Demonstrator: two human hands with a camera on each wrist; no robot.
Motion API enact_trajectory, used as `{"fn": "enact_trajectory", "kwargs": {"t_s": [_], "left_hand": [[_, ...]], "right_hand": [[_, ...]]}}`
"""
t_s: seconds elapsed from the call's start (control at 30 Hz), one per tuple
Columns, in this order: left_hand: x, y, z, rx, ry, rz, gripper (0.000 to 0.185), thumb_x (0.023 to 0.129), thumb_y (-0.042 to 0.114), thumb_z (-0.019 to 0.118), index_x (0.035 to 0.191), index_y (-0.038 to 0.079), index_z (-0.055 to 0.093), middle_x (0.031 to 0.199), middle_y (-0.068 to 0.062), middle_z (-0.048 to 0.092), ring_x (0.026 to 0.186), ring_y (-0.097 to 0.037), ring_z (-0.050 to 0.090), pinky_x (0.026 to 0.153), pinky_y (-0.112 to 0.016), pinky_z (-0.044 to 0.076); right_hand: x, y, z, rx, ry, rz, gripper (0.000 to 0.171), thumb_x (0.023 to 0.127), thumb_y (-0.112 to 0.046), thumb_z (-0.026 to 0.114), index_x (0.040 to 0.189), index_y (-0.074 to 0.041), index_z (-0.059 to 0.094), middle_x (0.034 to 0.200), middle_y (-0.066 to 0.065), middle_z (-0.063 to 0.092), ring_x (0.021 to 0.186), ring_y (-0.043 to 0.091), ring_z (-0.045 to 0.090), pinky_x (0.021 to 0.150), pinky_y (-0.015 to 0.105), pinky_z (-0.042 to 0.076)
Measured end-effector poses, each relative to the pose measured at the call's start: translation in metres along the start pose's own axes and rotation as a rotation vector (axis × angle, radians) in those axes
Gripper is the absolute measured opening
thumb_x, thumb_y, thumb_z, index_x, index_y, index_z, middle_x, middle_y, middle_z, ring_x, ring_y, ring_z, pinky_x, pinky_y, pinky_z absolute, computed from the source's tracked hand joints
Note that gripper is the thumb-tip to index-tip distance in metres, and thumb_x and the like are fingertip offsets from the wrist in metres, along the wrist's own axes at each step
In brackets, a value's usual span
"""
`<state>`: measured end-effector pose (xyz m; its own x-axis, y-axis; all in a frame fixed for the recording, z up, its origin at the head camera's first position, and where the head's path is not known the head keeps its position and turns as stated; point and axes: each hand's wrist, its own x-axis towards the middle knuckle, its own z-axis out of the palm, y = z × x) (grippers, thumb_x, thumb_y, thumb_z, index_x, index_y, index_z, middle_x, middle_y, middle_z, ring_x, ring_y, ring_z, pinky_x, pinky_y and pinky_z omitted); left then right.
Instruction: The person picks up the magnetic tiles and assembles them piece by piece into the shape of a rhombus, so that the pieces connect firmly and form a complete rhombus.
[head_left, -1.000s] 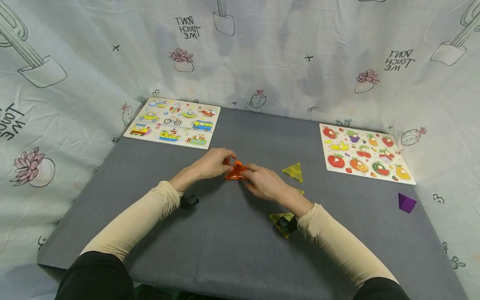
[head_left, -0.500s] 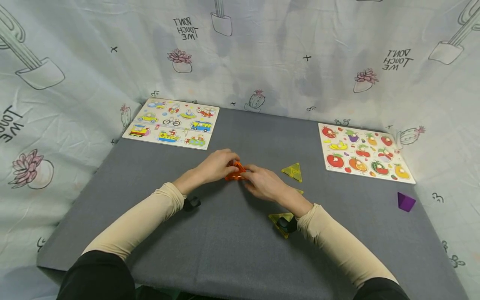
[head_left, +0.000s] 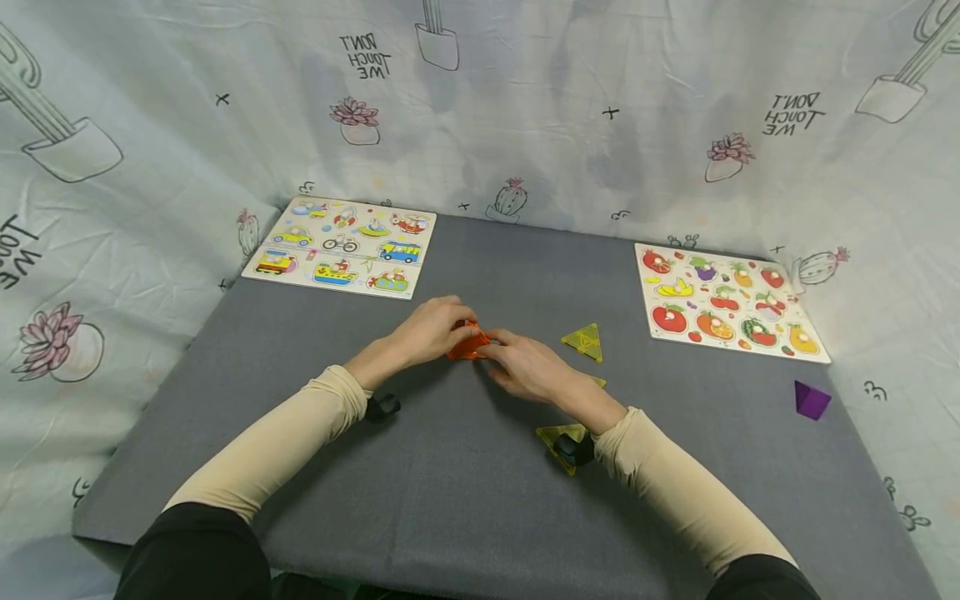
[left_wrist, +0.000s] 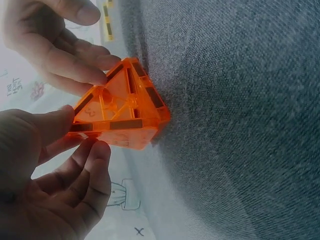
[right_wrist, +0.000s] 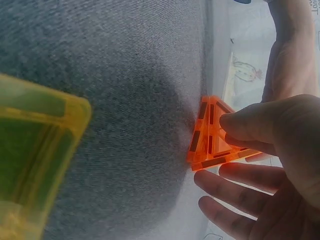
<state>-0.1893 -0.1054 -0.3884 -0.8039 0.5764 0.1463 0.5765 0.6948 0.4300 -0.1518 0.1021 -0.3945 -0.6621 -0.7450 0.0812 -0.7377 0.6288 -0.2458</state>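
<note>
A small orange pyramid of see-through triangular tiles (head_left: 468,344) stands on the grey table (head_left: 450,500) at its middle. My left hand (head_left: 431,329) grips it from the left, with thumb and fingers curled round its side (left_wrist: 120,107). My right hand (head_left: 525,362) holds it from the right, the thumb pressed on one orange face (right_wrist: 212,135) and the fingers spread under it. Most of the pyramid is hidden between the hands in the head view.
A flat yellow triangle tile (head_left: 585,342) lies right of the hands, and another (head_left: 561,437) lies under my right wrist. A purple pyramid (head_left: 812,400) sits near the right edge. Picture puzzle boards lie at the back left (head_left: 341,246) and back right (head_left: 727,304).
Both hands have closed in on the orange pyramid, so less of it shows than a second ago. Nothing else on the table has moved.
</note>
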Motion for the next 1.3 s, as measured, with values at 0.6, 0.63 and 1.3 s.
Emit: {"fn": "enact_trajectory", "kwargs": {"t_s": [0.6,0.63,1.3], "left_hand": [[-0.001,-0.014,-0.009,0.022,0.012,-0.083,0.021,0.095,0.021,0.065,0.107,0.007,0.074,0.099,-0.009,0.068,0.082,-0.02,0.06,0.071,-0.034,0.049],[-0.001,-0.015,-0.01,0.024,0.012,-0.086,0.021,0.095,0.02,0.065,0.107,0.007,0.074,0.099,-0.01,0.068,0.082,-0.02,0.059,0.071,-0.034,0.048],[0.002,0.002,-0.016,0.16,0.089,0.038,0.029,0.097,0.019,0.061,0.12,0.002,0.066,0.109,-0.012,0.062,0.095,-0.027,0.057,0.082,-0.037,0.049]], "right_hand": [[-0.03,0.023,-0.011,0.054,0.037,0.116,0.039,0.092,-0.013,0.067,0.13,-0.004,0.062,0.14,0.023,0.052,0.116,0.036,0.062,0.088,0.046,0.055],[-0.032,0.024,-0.012,0.058,0.038,0.119,0.039,0.092,-0.013,0.067,0.13,-0.003,0.062,0.14,0.023,0.052,0.117,0.037,0.061,0.089,0.046,0.054],[-0.064,0.039,-0.015,0.058,0.159,0.241,0.036,0.091,-0.012,0.068,0.125,-0.004,0.064,0.128,0.017,0.061,0.109,0.033,0.065,0.083,0.047,0.055]]}}
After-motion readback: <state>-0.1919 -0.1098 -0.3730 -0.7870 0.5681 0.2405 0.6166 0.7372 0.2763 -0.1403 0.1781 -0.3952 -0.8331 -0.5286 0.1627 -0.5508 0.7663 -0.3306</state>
